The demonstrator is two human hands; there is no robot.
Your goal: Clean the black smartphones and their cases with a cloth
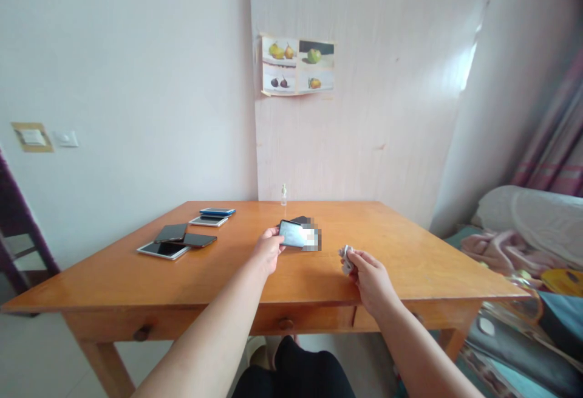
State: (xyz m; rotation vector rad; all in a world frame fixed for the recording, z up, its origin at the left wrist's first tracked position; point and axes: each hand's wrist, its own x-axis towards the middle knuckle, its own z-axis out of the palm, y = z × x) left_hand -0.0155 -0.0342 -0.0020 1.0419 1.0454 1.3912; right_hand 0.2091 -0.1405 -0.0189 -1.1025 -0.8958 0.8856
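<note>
Two bare hands reach over the wooden table [255,279], each with something in its fingers. The left hand [269,252] has its fingers closed on the near-left end of a smartphone [291,233], thumb over the lit-looking face; the phone's long axis runs roughly left to right, so its free end points away from that grip toward the right. The right hand [371,273] pinches a crumpled whitish cloth or tissue [347,259], thumb and fingers drawn tight around it. That wad sits to the right of the phone and a little closer to the person, with a gap of bare wood between; the left hand is the nearer one to the phone, already on it. Behind the phone a dark flat object [299,220] shows partly (whether they touch, I cannot tell). No brand or writing can be read: a pixelated patch hides the phone's right end, and any label on the small clear bottle [283,195] is too tiny.
</note>
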